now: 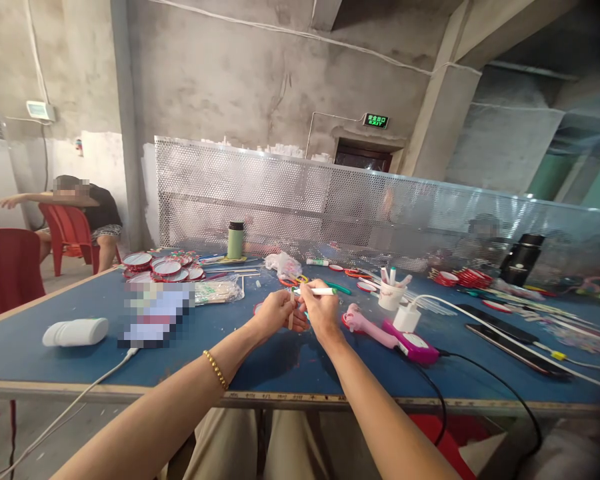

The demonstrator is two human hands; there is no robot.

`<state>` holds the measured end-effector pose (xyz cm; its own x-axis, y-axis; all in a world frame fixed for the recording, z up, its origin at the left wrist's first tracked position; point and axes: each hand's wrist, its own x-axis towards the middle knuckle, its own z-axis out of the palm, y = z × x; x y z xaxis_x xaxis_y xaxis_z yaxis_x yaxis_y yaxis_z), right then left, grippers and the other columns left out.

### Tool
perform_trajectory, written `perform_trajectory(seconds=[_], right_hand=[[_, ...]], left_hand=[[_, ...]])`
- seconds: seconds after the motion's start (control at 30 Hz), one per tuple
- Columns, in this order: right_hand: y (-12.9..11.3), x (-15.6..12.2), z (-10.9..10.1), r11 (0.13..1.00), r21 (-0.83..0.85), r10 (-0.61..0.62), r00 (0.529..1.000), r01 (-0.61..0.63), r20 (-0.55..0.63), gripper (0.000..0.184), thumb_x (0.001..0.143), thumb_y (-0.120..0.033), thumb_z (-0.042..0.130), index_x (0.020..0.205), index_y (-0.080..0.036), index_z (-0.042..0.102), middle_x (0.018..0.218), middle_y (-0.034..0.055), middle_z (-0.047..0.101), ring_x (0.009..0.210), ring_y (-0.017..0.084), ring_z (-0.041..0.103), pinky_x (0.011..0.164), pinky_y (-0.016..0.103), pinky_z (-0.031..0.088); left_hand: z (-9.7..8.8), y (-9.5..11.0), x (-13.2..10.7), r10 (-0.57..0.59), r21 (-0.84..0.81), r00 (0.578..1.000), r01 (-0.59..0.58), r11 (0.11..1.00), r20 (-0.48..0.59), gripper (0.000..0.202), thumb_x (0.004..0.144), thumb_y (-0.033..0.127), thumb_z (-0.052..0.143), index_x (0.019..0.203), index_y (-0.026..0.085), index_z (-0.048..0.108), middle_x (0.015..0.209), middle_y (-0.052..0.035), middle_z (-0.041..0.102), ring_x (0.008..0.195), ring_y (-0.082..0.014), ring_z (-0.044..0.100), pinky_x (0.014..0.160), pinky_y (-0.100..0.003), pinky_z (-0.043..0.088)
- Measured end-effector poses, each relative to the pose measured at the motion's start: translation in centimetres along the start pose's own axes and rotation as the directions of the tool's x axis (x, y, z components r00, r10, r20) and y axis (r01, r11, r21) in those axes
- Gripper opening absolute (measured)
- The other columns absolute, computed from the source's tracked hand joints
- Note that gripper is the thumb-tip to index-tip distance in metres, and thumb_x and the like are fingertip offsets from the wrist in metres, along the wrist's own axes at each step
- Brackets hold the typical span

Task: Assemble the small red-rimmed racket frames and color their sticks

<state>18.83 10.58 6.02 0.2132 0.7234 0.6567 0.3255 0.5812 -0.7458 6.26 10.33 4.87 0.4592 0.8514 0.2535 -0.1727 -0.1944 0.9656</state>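
My right hand (322,309) is closed round a white marker pen (325,291) with green on it, held almost level with one end toward my left hand. My left hand (276,312) pinches a pale, flat stick (291,319), which points down between its fingers. Both hands are close together above the front middle of the blue table. The fingers partly hide the stick, and I cannot tell whether the pen touches it. Behind the hands lie a crumpled clear plastic bag (283,265) and a green curved piece (341,288).
Left are a phone (157,317), a white bottle (76,332), round red-rimmed discs (167,268) and a bag of sticks (217,291). Right are a cup of markers (391,294), a pink handheld device (375,331), cables and a black tablet (517,350). A perforated metal screen (280,200) stands behind.
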Motion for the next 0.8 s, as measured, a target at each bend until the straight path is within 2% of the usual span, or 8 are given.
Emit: perform_trajectory(seconds=[0.4,0.63,0.8], right_hand=[[0.29,0.03,-0.01,1.000,-0.023,-0.015,1.000,0.015,0.010,0.020,0.080,-0.037,0.058,0.068,-0.021,0.056,0.050,-0.0040,0.058,0.040,0.012,0.054,0.042,0.022,0.041],[-0.40,0.06,0.02,0.996,0.057,0.066,0.996,-0.063,-0.057,0.019,0.078,-0.037,0.059,0.070,-0.020,0.058,0.048,-0.0038,0.059,0.038,0.012,0.055,0.043,0.022,0.042],[-0.21,0.04,0.03,0.999,0.033,0.037,0.999,-0.036,-0.036,0.019,0.079,-0.037,0.059,0.069,-0.020,0.057,0.046,-0.0045,0.057,0.040,0.012,0.055,0.044,0.022,0.041]], left_hand=[[0.00,-0.10,0.12,0.006,0.010,1.000,-0.006,1.000,-0.009,0.028,0.082,0.043,0.061,0.078,0.018,0.050,0.061,-0.0033,0.067,0.061,-0.0217,0.071,0.066,-0.038,0.059],[0.06,0.24,-0.07,-0.004,0.002,1.000,0.004,1.000,-0.004,0.028,0.083,0.043,0.061,0.081,0.018,0.051,0.063,-0.0042,0.069,0.065,-0.0226,0.072,0.067,-0.038,0.059],[0.06,0.14,0.01,0.000,-0.004,1.000,0.000,1.000,-0.006,0.025,0.083,0.041,0.060,0.080,0.018,0.050,0.061,-0.0038,0.068,0.063,-0.0221,0.071,0.067,-0.038,0.059]])
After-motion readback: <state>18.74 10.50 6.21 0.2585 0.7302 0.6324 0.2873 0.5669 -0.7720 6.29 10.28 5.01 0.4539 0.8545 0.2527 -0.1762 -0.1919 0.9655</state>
